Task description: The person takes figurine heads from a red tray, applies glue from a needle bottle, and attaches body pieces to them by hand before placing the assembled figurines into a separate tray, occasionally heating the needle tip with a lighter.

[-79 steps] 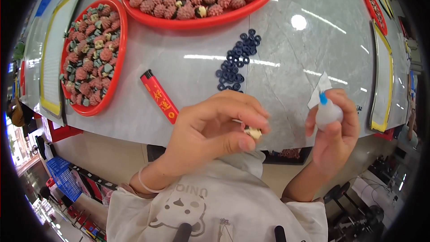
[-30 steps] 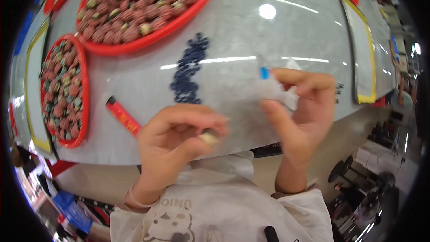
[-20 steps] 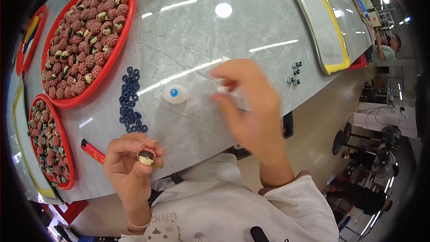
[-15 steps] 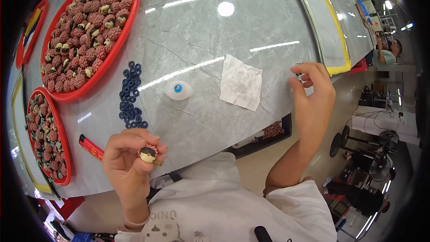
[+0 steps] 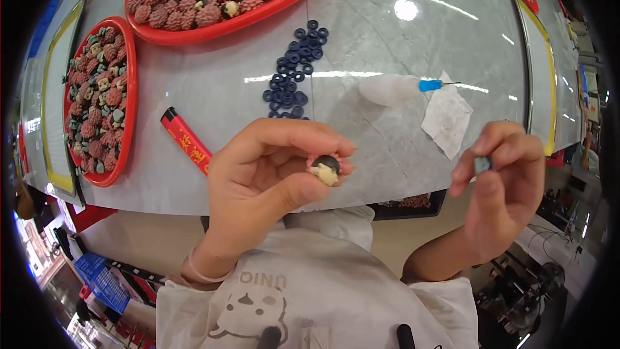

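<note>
My left hand (image 5: 258, 174) is closed on a small figurine (image 5: 325, 169), pink and bumpy at the back with a black cap and cream front. Across from it, my right hand (image 5: 504, 187) pinches a small grey-green piece (image 5: 482, 165) between thumb and fingers; the two hands are apart. Beyond them is a white squeeze bottle (image 5: 391, 89) with a blue needle tip; I cannot tell whether it stands or lies. A crumpled white tissue (image 5: 447, 123) is on the table behind the right hand. Loose navy rings (image 5: 299, 58) form a strip beyond the left hand.
A large red tray (image 5: 239, 24) of pink figurines stands far left. A smaller red tray (image 5: 132, 97) at the left holds pink and grey-green pieces. A red stick with a black end (image 5: 184, 139) lies beside my left hand. A yellow-edged frame (image 5: 547, 90) is at the right.
My view has shifted, so the trays and rings sit further right in the picture. My right hand has come back from the table beyond the tissue, nearer my body, with the grey-green piece.
</note>
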A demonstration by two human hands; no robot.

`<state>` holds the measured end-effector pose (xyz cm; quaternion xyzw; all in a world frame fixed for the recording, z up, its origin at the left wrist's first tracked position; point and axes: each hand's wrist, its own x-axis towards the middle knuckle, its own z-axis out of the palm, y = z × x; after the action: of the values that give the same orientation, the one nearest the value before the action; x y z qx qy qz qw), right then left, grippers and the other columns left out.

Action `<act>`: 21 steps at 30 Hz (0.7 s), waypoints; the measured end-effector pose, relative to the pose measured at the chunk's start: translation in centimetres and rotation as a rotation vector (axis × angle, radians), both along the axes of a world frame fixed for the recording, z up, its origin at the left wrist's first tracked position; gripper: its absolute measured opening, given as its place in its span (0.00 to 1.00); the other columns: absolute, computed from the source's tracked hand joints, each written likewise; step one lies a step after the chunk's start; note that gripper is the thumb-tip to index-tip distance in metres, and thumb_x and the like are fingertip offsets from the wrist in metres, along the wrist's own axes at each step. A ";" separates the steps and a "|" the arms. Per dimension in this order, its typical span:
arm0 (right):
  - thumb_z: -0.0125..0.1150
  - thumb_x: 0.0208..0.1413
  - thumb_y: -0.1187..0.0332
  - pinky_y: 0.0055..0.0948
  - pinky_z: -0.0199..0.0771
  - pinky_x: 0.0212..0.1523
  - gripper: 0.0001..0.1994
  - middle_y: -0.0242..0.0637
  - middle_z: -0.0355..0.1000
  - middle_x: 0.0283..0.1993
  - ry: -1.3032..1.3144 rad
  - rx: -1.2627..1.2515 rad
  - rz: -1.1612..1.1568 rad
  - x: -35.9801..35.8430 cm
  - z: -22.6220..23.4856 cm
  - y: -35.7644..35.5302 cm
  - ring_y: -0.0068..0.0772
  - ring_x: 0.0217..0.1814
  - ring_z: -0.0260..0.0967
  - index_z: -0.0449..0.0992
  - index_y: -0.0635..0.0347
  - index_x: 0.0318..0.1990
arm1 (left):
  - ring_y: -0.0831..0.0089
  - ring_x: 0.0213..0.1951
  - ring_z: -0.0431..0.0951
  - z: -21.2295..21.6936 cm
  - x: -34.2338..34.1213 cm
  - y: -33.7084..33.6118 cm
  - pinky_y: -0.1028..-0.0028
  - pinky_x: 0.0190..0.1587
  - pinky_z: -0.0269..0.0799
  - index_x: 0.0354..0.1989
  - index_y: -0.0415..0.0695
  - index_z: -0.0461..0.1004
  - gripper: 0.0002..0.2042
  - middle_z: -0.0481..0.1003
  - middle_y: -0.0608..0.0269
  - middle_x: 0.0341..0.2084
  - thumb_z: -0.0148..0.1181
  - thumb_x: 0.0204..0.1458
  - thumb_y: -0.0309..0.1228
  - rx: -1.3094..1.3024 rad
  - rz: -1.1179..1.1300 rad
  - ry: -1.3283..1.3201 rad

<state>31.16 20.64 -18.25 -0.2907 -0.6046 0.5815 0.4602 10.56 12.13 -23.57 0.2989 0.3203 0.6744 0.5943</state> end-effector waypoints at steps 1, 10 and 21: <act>0.57 0.46 0.77 0.20 0.69 0.24 0.09 0.49 0.63 0.36 -0.057 0.013 0.075 -1.3 -0.4 -0.2 0.26 0.25 0.65 0.64 0.67 0.34 | 0.68 0.40 0.74 0.2 -0.1 0.0 0.73 0.43 0.72 0.41 0.31 0.65 0.14 0.71 0.47 0.39 0.57 0.46 0.21 -0.006 0.012 0.009; 0.58 0.44 0.78 0.19 0.68 0.31 0.08 0.49 0.64 0.36 -0.199 0.132 0.335 -4.7 -1.1 -0.1 0.29 0.30 0.66 0.69 0.68 0.33 | 0.71 0.40 0.73 -0.5 -0.6 0.0 0.76 0.43 0.71 0.42 0.31 0.69 0.14 0.68 0.53 0.41 0.58 0.45 0.20 0.068 -0.016 0.005; 0.66 0.33 0.82 0.21 0.69 0.34 0.15 0.51 0.68 0.34 -0.224 0.138 0.221 -5.2 -1.2 -1.0 0.31 0.33 0.69 0.68 0.66 0.32 | 0.73 0.35 0.73 0.8 -0.3 0.0 0.78 0.40 0.70 0.35 0.39 0.66 0.19 0.69 0.56 0.32 0.66 0.40 0.36 -0.152 0.035 0.047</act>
<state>25.91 19.64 -19.47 -0.2533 -0.7189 0.5496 0.3419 10.22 12.12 -22.80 0.2628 0.3896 0.6514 0.5957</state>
